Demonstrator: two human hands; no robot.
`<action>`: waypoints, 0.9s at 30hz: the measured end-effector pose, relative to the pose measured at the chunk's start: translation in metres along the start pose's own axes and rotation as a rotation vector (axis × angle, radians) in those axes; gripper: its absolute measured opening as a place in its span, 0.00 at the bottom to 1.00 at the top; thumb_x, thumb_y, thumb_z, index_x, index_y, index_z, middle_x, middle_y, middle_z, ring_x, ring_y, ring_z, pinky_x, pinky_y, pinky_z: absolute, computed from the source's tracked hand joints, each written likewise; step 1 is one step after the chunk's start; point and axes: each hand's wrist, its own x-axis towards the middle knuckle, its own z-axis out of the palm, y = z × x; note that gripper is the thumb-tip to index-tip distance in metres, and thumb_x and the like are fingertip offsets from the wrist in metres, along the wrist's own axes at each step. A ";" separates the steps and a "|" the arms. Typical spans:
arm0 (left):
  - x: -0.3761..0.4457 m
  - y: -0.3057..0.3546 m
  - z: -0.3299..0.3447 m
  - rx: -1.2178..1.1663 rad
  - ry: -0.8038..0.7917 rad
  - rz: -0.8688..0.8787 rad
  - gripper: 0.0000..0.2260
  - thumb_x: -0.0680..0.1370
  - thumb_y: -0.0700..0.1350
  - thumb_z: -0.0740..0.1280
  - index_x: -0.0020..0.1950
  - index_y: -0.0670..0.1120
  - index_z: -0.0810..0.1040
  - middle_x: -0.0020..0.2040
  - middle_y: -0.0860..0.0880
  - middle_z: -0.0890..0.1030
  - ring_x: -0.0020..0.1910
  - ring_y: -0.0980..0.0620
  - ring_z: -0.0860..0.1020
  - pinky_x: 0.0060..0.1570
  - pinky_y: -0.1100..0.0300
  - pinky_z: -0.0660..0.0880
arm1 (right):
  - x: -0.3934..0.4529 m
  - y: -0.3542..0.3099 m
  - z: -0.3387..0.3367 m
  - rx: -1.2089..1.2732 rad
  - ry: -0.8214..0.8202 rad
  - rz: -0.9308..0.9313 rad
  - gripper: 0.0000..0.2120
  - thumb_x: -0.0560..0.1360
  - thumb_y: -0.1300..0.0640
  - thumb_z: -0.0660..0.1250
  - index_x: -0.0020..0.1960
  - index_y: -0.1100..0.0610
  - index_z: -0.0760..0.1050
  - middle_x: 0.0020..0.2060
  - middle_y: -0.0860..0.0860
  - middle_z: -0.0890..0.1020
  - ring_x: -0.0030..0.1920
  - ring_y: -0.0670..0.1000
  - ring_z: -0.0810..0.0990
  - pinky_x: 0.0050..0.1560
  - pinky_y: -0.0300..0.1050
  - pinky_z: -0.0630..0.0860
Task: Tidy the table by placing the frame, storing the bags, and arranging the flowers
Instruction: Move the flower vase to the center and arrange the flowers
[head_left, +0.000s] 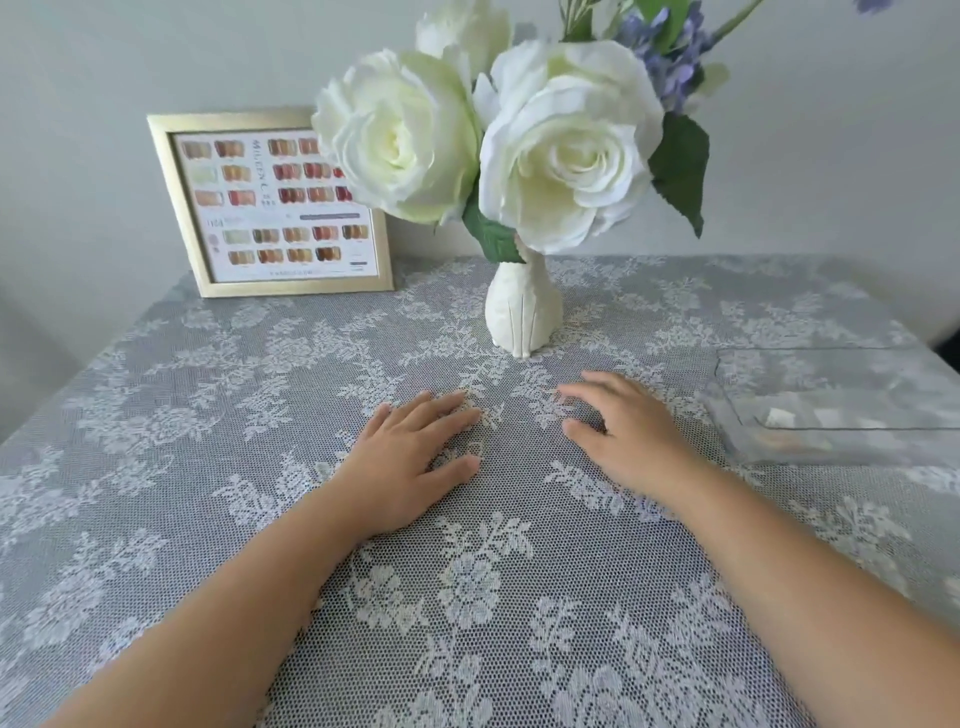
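Note:
A gold picture frame with a colour-swatch print stands upright at the back left against the wall. White roses with purple blossoms sit in a white vase at the table's back middle. A clear plastic box at the right holds small bags, seen dimly through its walls. My left hand lies flat on the lace cloth in front of the vase, holding nothing. My right hand rests beside it, fingers slightly curled and apart, also holding nothing, just left of the box.
A grey lace tablecloth covers the whole table. A plain pale wall stands close behind the frame and vase. The table's left edge drops away at the far left.

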 end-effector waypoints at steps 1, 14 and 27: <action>0.001 0.001 -0.002 -0.008 -0.019 -0.005 0.29 0.77 0.69 0.49 0.77 0.64 0.53 0.78 0.63 0.50 0.78 0.56 0.46 0.75 0.46 0.40 | 0.002 -0.001 -0.002 0.025 -0.001 0.007 0.23 0.77 0.44 0.60 0.72 0.42 0.64 0.73 0.45 0.64 0.73 0.50 0.60 0.71 0.51 0.53; 0.061 0.013 -0.054 -0.370 0.201 -0.019 0.27 0.75 0.56 0.70 0.72 0.53 0.68 0.68 0.51 0.73 0.58 0.54 0.73 0.59 0.51 0.74 | 0.037 -0.013 -0.036 0.120 -0.046 0.132 0.27 0.74 0.46 0.67 0.71 0.47 0.67 0.71 0.51 0.69 0.67 0.54 0.71 0.66 0.52 0.66; 0.144 0.010 -0.026 -0.887 0.440 0.046 0.23 0.73 0.51 0.74 0.64 0.62 0.69 0.53 0.78 0.72 0.58 0.49 0.78 0.36 0.70 0.74 | 0.101 -0.012 0.000 0.621 0.162 0.143 0.42 0.65 0.48 0.78 0.73 0.47 0.61 0.62 0.48 0.77 0.53 0.48 0.80 0.56 0.52 0.79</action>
